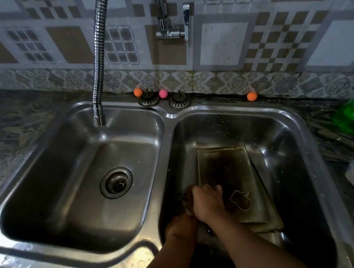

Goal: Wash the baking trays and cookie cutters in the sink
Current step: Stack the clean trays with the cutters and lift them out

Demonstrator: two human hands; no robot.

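A stack of dark, stained baking trays (230, 169) lies tilted in the right basin of a steel double sink (167, 133). A metal cookie cutter (240, 200) rests on the top tray near its front end. My right hand (208, 203) is curled over the front left corner of the top tray. My left hand (181, 227) sits just below it at the basin's left wall, fingers curled round a dark object that I cannot identify. Both hands are in shadow.
The left basin holds only its drain (116, 182). A flexible metal faucet hose (99, 55) hangs over the left basin. Two sink strainers (163, 100) and small coloured balls (163, 93) sit on the back ledge. A green object (353, 117) lies on the right counter.
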